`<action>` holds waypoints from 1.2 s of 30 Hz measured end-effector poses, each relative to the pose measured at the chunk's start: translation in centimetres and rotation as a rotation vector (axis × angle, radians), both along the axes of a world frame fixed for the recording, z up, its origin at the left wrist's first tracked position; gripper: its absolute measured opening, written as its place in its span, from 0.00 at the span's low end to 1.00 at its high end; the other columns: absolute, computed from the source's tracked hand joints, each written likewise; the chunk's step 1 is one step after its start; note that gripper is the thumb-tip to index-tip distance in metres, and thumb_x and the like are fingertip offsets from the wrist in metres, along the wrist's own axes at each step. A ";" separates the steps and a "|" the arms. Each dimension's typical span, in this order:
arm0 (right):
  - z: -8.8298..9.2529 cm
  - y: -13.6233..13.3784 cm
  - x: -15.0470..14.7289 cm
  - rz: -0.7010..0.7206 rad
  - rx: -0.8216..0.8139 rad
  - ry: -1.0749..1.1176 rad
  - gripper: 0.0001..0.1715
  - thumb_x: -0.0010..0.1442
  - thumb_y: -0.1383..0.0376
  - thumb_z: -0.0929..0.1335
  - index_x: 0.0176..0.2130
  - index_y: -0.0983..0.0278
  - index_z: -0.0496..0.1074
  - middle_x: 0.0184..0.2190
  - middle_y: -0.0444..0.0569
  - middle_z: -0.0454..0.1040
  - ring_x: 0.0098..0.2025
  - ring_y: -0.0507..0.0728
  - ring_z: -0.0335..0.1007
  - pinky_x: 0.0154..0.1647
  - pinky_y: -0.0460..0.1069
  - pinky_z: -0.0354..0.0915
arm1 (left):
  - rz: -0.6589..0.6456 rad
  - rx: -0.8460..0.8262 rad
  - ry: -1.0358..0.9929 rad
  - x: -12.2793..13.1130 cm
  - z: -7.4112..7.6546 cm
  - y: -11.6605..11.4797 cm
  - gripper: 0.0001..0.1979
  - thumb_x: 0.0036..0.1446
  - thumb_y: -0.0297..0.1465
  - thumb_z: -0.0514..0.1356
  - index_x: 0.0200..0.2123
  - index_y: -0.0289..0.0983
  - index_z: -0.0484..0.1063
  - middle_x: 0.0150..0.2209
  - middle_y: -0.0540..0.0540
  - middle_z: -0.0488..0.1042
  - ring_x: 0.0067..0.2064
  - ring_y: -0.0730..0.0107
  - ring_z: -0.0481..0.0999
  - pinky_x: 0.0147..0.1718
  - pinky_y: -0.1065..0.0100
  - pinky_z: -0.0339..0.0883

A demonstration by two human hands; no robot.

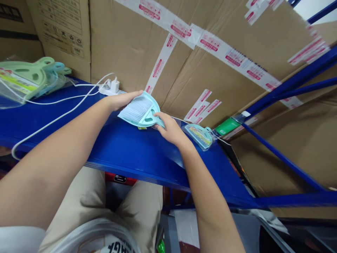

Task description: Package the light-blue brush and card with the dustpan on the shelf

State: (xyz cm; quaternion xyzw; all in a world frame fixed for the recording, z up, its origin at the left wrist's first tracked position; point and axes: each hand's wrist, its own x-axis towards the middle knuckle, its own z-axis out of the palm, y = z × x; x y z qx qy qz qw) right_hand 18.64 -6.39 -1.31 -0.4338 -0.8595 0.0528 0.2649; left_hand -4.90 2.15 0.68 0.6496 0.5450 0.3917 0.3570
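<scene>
A light teal hand brush (139,109) with white bristles lies nested in a matching dustpan (155,101), raised just above the blue shelf. My right hand (170,129) is closed round the handle end, its thumb and fingers on either side. At the pan's far left edge, my left hand (125,100) grips the rim; some of its fingers are hidden behind it. Something yellow peeks out beneath the pan, mostly covered. To the right, a smaller brush-and-dustpan set (200,136) in clear wrapping rests on the shelf.
Several wrapped green and blue dustpans (39,75) are piled at the left of the blue shelf (131,151). White cables run from a power strip (112,87). A green-labelled bottle (230,125) lies by the blue frame. A large taped carton (126,42) stands behind.
</scene>
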 end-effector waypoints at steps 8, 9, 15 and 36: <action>1.3 -0.1 1.3 -0.109 -0.253 0.387 0.27 0.54 0.57 0.74 0.51 0.59 0.70 0.37 0.47 0.77 0.40 0.58 0.73 0.40 0.53 0.71 | -0.188 -0.224 -0.189 1.3 1.4 -2.2 0.10 0.47 0.33 0.69 0.36 0.40 0.83 0.32 0.40 0.84 0.38 0.55 0.84 0.39 0.58 0.73; 1.3 0.1 1.4 -0.126 -0.348 0.467 0.26 0.54 0.54 0.74 0.50 0.60 0.70 0.35 0.46 0.76 0.35 0.56 0.73 0.34 0.50 0.70 | -0.186 -0.223 -0.213 1.3 1.3 -2.1 0.10 0.48 0.32 0.69 0.36 0.40 0.83 0.33 0.40 0.84 0.38 0.55 0.84 0.39 0.58 0.73; 1.5 0.4 1.9 -0.098 -0.723 0.628 0.20 0.54 0.50 0.75 0.29 0.64 0.72 0.23 0.44 0.72 0.20 0.47 0.61 0.16 0.43 0.57 | -0.215 -0.198 -0.301 1.5 0.9 -1.9 0.11 0.50 0.31 0.67 0.39 0.39 0.83 0.35 0.40 0.84 0.39 0.55 0.84 0.40 0.58 0.75; 1.0 3.1 5.8 -0.689 -0.215 0.613 0.06 0.58 0.61 0.69 0.35 0.60 0.69 0.35 0.48 0.78 0.37 0.56 0.75 0.39 0.52 0.72 | 0.113 -0.149 -0.345 0.7 1.2 -0.7 0.15 0.42 0.25 0.70 0.38 0.37 0.81 0.35 0.40 0.83 0.46 0.47 0.83 0.45 0.55 0.77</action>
